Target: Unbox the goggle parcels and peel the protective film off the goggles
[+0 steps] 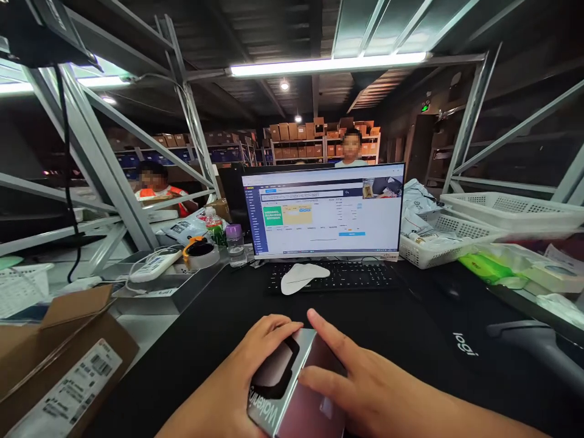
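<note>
A small silver-and-maroon product box (292, 383) with a picture of a dark mask and white lettering on its side rests on the black desk mat (401, 328) near the front edge. My left hand (255, 359) wraps around the box's left side, fingers curled over its far end. My right hand (351, 377) lies on the box's top and right side, index finger stretched forward, thumb pressed on the top face. Both hands hold the box.
A monitor (323, 210) and black keyboard (337, 277) with a white packet (301, 277) on it stand ahead. An open cardboard box (59, 359) sits left, white baskets (456, 234) right, a handheld scanner (529, 337) at right. Two people are behind the desk among shelving.
</note>
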Demonstrator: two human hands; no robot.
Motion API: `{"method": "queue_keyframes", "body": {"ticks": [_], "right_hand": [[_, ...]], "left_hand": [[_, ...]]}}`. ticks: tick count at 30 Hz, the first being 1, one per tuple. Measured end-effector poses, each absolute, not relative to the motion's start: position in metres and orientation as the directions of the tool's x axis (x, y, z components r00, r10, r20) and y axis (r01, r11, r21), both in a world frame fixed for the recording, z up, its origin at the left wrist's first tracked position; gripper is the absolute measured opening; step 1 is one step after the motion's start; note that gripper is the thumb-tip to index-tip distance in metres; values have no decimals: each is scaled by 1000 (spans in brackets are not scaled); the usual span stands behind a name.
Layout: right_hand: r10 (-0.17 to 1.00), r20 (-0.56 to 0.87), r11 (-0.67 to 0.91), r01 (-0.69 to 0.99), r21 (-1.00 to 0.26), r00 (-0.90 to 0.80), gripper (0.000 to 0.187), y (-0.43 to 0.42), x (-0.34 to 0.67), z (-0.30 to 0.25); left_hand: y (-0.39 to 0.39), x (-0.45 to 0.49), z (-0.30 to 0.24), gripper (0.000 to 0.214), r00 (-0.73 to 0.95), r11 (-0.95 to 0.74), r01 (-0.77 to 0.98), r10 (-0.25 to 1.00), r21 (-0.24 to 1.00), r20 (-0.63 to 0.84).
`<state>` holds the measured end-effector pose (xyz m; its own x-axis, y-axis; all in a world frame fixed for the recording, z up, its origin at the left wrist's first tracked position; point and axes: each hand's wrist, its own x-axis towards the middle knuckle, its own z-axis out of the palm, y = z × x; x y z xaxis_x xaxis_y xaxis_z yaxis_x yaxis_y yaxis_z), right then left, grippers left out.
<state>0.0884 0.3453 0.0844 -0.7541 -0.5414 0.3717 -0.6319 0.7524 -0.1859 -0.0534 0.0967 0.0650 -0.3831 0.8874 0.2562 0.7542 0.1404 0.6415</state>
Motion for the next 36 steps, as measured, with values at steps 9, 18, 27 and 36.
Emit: {"method": "queue_keyframes", "body": {"ticks": [9,18,27,36], "right_hand": [[-526,544,742,-666,-83,-654,78,337,87,63],[-525,511,788,-615,-9,-681,63,340,84,56],[-542,516,736,-671,-89,-663,77,350,82,74],[-199,321,246,-364,-898,-926,88,338,75,64]], "left_hand": [[98,-40,79,114,-392,149,794,867,590,309],[97,-38,71,118,-387,183,849,855,496,346],[93,-27,73,107,-463,259,873,704,412,538],[100,-28,13,102,-280,653,745,127,132,952]]}}
